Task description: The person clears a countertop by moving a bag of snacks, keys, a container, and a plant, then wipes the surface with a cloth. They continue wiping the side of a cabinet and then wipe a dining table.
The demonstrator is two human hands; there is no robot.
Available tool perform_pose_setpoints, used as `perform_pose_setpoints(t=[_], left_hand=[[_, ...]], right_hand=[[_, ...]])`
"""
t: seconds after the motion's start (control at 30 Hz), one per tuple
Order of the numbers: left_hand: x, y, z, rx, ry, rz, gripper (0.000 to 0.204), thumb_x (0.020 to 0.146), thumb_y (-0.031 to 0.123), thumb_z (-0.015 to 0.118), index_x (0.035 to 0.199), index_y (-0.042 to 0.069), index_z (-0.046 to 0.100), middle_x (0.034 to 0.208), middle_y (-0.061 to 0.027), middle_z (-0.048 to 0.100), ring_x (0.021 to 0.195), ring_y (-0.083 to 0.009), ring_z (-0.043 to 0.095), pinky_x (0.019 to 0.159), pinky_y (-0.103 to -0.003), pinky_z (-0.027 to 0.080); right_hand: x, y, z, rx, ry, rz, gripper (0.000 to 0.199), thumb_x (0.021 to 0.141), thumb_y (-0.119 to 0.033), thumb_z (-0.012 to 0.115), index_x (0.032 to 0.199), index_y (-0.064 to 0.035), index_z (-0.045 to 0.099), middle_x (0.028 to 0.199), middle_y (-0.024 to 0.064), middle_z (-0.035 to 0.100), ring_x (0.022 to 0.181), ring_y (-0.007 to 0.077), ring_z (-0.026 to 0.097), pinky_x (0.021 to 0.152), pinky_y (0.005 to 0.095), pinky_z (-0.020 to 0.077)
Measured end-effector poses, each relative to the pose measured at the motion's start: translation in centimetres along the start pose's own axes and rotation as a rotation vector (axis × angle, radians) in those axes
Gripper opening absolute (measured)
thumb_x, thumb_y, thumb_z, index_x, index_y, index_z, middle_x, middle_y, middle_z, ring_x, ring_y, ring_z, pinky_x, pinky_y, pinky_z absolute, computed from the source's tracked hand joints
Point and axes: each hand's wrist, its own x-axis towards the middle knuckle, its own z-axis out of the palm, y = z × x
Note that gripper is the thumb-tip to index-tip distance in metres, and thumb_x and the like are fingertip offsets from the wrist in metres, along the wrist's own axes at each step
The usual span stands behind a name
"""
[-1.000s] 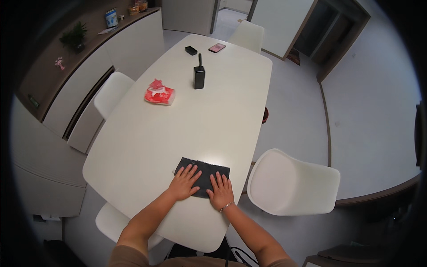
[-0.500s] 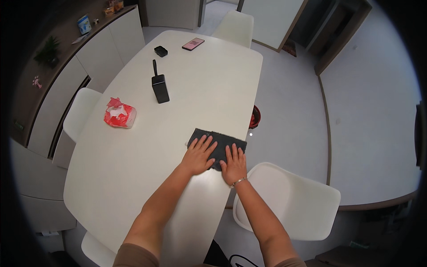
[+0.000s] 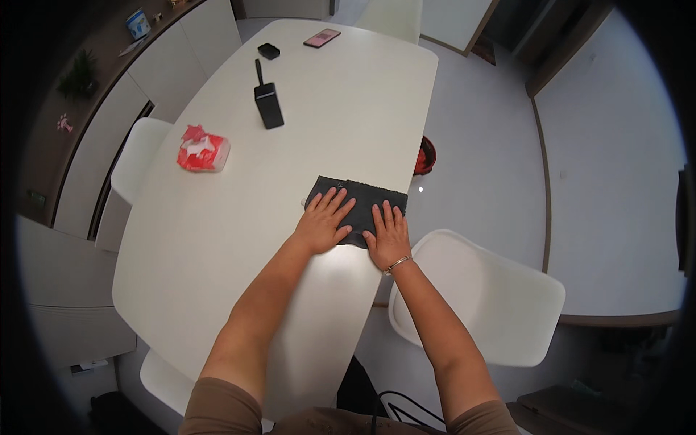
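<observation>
A dark grey cloth (image 3: 365, 201) lies folded flat near the right edge of the white table (image 3: 217, 268). My left hand (image 3: 323, 221) rests on its left part, palm down with the fingers spread. On the right part lies my right hand (image 3: 388, 235), also flat, its thumb apart from the fingers and a bracelet (image 3: 399, 264) on the wrist. Both hands press on the cloth without gripping it. Their palms hide the cloth's near corners.
A red tissue pack (image 3: 210, 154), a black block-shaped holder with a handle (image 3: 268, 107), a small black case (image 3: 269, 51) and a phone (image 3: 322, 38) stand or lie farther off on the table. A white chair (image 3: 478, 297) is close on the right. Beyond the edge sits a red bin (image 3: 425, 156).
The whole view has tilted, so the table and everything on it sit higher in the picture. Both hands stay flat on the cloth, in nearly the same place on it.
</observation>
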Motion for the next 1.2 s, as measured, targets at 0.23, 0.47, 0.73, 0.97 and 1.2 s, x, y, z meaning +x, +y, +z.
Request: perform_pose_setpoints(t=[0.23, 0.47, 0.73, 0.97, 1.2], left_hand=[[-14.6, 2.8, 0.5, -0.014, -0.068, 0.037, 0.066, 0.093, 0.044, 0.051, 0.151, 0.019, 0.032, 0.159, -0.0119, 0.023, 0.147, -0.0312, 0.017, 0.118, -0.048, 0.013], [-33.4, 6.1, 0.2, -0.026, -0.092, 0.083, 0.068, 0.091, 0.042, 0.055, 0.151, 0.018, 0.032, 0.158, -0.0131, 0.024, 0.147, -0.0328, 0.018, 0.117, -0.050, 0.014], [-48.6, 10.1, 1.1, -0.034, -0.094, 0.022, 0.067, 0.090, 0.041, 0.057, 0.148, 0.015, 0.037, 0.156, -0.0161, 0.028, 0.144, -0.0360, 0.023, 0.115, -0.053, 0.018], [-51.9, 12.6, 2.2, -0.052, -0.147, -0.045, 0.069, 0.089, 0.042, 0.058, 0.147, 0.011, 0.038, 0.156, -0.0207, 0.025, 0.144, -0.0398, 0.020, 0.114, -0.057, 0.017], [-40.1, 14.0, 2.8, -0.041, -0.090, -0.122, 0.069, 0.089, 0.041, 0.058, 0.146, 0.008, 0.038, 0.155, -0.0216, 0.025, 0.144, -0.0404, 0.020, 0.114, -0.057, 0.015]], right_hand=[[-13.0, -7.3, 2.1, -0.002, -0.039, -0.006, 0.069, 0.093, -0.039, 0.054, 0.150, -0.0085, 0.030, 0.157, 0.0190, 0.022, 0.142, 0.0420, 0.020, 0.115, 0.0548, 0.0170], [-29.5, -17.4, 5.4, 0.023, -0.060, 0.004, 0.072, 0.091, -0.039, 0.057, 0.150, -0.0090, 0.030, 0.157, 0.0191, 0.022, 0.141, 0.0428, 0.021, 0.114, 0.0575, 0.0170], [-41.8, -24.2, 8.3, 0.051, -0.057, -0.031, 0.073, 0.088, -0.041, 0.061, 0.148, -0.0101, 0.034, 0.154, 0.0177, 0.028, 0.138, 0.0406, 0.028, 0.112, 0.0568, 0.0204], [-44.1, -22.8, 7.2, 0.026, -0.216, -0.186, 0.069, 0.095, -0.043, 0.052, 0.153, -0.0154, 0.026, 0.158, 0.0133, 0.021, 0.143, 0.0338, 0.025, 0.116, 0.0510, 0.0156], [-34.7, -14.1, 4.9, 0.052, -0.120, -0.350, 0.068, 0.092, -0.042, 0.054, 0.150, -0.0155, 0.031, 0.156, 0.0118, 0.028, 0.140, 0.0326, 0.030, 0.114, 0.0516, 0.0222]])
